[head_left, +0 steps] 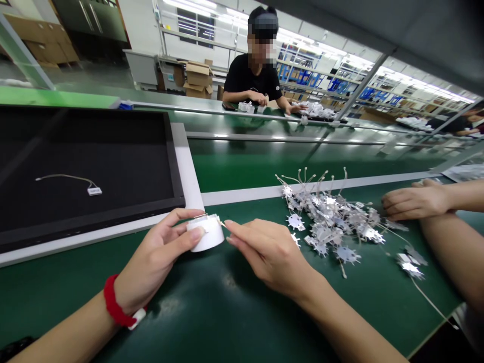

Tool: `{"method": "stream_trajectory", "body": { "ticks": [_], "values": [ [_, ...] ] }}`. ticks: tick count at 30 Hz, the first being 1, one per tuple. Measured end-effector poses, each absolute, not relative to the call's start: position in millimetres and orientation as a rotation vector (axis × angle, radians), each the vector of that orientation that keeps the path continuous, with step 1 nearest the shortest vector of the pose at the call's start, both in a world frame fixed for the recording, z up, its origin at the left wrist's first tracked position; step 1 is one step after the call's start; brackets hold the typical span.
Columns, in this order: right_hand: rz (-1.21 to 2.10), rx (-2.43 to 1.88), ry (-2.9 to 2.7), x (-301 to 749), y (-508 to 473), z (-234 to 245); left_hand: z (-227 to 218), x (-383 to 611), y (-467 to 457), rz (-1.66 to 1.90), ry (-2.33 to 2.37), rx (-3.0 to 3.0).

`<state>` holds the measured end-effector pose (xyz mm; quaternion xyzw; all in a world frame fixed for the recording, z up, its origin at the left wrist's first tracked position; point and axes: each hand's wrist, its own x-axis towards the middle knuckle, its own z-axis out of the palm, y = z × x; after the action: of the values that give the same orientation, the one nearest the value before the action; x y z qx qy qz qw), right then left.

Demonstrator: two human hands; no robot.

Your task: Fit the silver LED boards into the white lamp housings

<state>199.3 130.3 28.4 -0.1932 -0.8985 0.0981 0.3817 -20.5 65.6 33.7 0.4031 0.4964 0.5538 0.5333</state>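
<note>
My left hand [166,242] grips a white round plastic housing [210,235], thumb in front and fingers behind, a little above the green table. A metallic piece shows at the housing's top rim. At its right edge, my right hand [268,249] pinches a thin pale cable end [222,223] between thumb and forefinger. To the right of that hand lies a heap of silvery star-shaped metal plates [336,217] with thin cables. Inside the black tray [94,151] at left rests a small white labelled part [94,191] with a cable.
A co-worker's hands and arms [419,201] reach in from the right beside the heap, near a loose plate with a cable [410,264]. Across the bench another person [257,75] handles white parts. A rail [302,138] runs along the middle.
</note>
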Motion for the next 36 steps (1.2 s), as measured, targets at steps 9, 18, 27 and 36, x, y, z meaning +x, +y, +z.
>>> {"method": "stream_trajectory", "body": {
  "ticks": [9,18,27,36],
  "values": [
    [1.043,-0.802,-2.089,194,122,40,27,-21,58,1.450,1.236,1.001],
    [1.981,-0.844,-1.624,194,131,41,30,-5,48,1.559,1.319,1.065],
    [2.282,-0.814,-1.348,173,121,29,-20,-31,46,1.463,1.259,1.145],
    [1.423,-1.058,-1.854,194,126,30,-17,-24,52,1.418,1.429,1.227]
  ]
}}
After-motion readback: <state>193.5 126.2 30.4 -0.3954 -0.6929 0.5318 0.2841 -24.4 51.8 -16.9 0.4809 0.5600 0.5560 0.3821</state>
